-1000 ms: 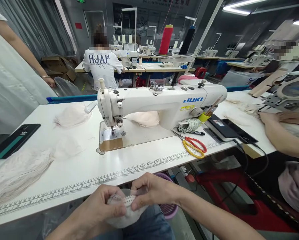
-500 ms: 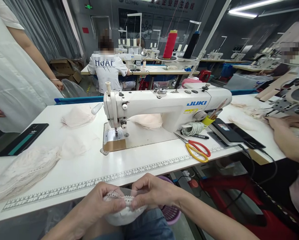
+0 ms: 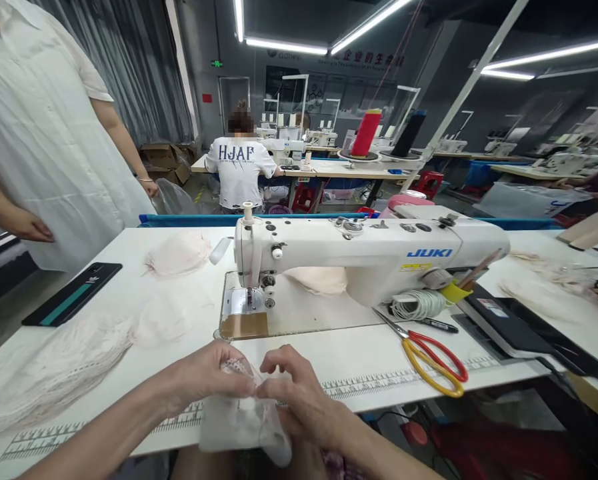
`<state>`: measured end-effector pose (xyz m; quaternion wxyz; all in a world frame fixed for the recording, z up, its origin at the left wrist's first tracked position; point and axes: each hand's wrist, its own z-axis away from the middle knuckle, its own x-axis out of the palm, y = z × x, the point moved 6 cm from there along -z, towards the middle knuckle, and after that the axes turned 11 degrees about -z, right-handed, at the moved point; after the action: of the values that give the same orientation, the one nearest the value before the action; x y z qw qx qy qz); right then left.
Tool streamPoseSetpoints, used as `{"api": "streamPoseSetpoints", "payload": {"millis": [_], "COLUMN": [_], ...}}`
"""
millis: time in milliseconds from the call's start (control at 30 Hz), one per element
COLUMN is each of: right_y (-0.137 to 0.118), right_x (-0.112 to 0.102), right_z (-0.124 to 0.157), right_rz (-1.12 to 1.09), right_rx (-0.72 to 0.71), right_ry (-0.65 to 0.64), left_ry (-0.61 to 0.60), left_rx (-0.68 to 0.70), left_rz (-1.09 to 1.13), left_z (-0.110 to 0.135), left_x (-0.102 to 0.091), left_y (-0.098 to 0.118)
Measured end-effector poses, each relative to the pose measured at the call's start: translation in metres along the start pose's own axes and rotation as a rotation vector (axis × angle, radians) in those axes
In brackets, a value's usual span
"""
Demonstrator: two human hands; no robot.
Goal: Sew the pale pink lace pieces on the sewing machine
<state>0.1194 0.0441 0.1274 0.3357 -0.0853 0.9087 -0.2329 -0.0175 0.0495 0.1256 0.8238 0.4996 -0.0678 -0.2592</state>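
Over the table's front edge, my left hand (image 3: 209, 373) pinches a thin white fabric piece with lace trim (image 3: 239, 427), which hangs down below my fingers. My right hand (image 3: 299, 397) meets it from the right, its thumb and fingertips closed at the trim beside my left thumb. Part of the cloth is hidden behind the fingers. Just beyond my hands stands a white sewing machine (image 3: 373, 253), its needle and presser foot (image 3: 250, 300) a little ahead of my left hand. A pale pink fabric piece (image 3: 319, 279) lies under the machine's arm.
Lace-edged fabric layers (image 3: 63, 367) are piled at left, near a black-and-green case (image 3: 73, 293). Scissors (image 3: 431, 363), coiled cord (image 3: 416, 305) and a black notebook (image 3: 503, 320) lie right. A printed ruler (image 3: 353, 387) follows the front edge. A person in white (image 3: 63, 133) stands at left.
Both hands have risen from above my lap to over the table edge with the fabric, which now hangs downward instead of being bunched. My view has tilted up.
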Motion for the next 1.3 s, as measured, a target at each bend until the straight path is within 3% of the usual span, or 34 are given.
{"api": "streamPoseSetpoints", "payload": {"millis": [200,467,667,833,1000,1067,1200,1300], "right_y": [0.016,0.011,-0.001,-0.001,0.005,0.012,0.025,0.024], "right_x": [0.006,0.004,-0.004,-0.007,-0.006,-0.005,-0.001,0.006], "right_z": [-0.014,-0.018,-0.019,-0.016,-0.016,-0.021,-0.032,-0.038], "right_rz": [0.227,0.034,0.05,0.082,0.147,0.227,0.267,0.162], "right_rx": [-0.026,-0.108,-0.182,-0.195,-0.214,-0.162,-0.108,-0.162], "right_ry": [0.027,0.047,0.062,0.024,-0.112,-0.074,0.125,0.105], "left_ry": [-0.061,-0.063,-0.089,-0.104,-0.087,-0.088,-0.126,-0.12], "left_rx": [-0.006,-0.011,0.002,0.002,0.027,0.037,0.078,0.087], "left_rz": [-0.008,0.007,-0.028,-0.035,-0.039,-0.038,-0.026,-0.027], "left_z": [-0.006,-0.009,-0.01,-0.012,-0.019,-0.023,-0.026,-0.021], "left_x": [-0.006,-0.014,-0.014,-0.021,-0.031,-0.031,-0.024,-0.023], "left_y": [-0.004,-0.01,-0.007,-0.002,0.004,0.005,0.008,0.011]}}
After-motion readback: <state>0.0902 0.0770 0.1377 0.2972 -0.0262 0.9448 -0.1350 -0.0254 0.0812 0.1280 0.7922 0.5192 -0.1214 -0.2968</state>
